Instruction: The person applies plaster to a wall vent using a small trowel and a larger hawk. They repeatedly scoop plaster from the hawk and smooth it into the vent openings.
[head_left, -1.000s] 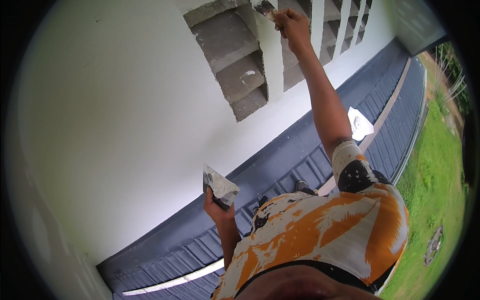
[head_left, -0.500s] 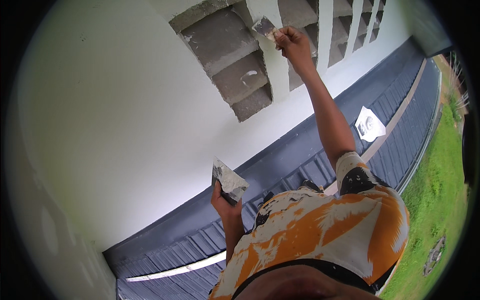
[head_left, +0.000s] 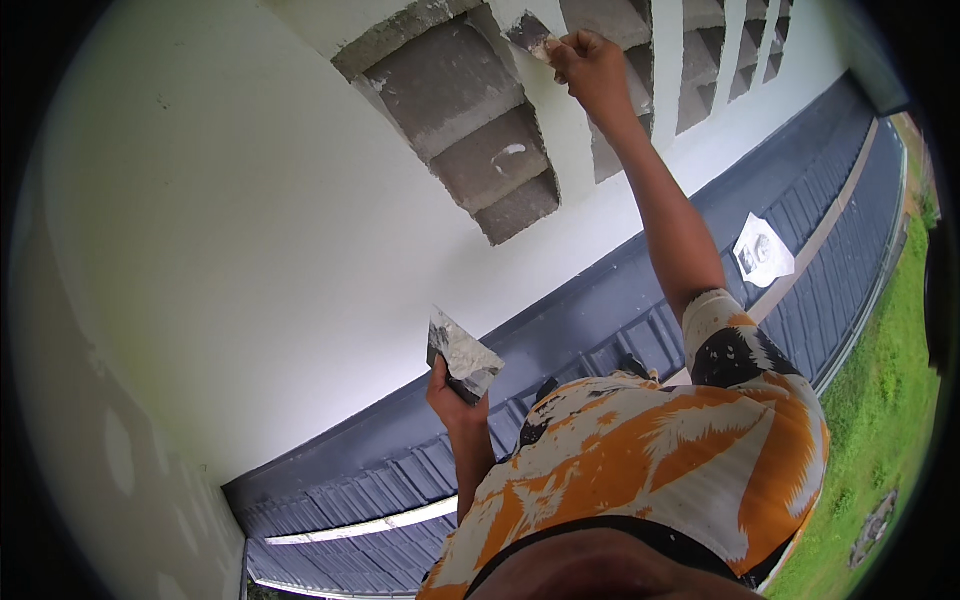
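My right hand [head_left: 598, 75] is raised and closed on a small putty knife [head_left: 532, 36]. Its blade lies against, or very close to, the white strip of wall [head_left: 545, 95] between two recessed openings. Lower down, my left hand [head_left: 458, 402] grips a broader flat plate [head_left: 466, 358] with white putty spread over its face. Beside the raised knife, the nearest recess [head_left: 450, 95] shows rough grey stepped surfaces, with a white smear on one of them.
A smooth white wall [head_left: 270, 250] fills the left. Below it runs a dark tiled roof [head_left: 370, 560]. A white sheet or bag with grey material [head_left: 765, 250] lies on the roof to the right. Grass [head_left: 870, 400] lies beyond the roof edge.
The view has shifted slightly, so the wall openings and the white sheet sit further right. My right hand keeps the putty knife at the strip, and my left still holds the plate.
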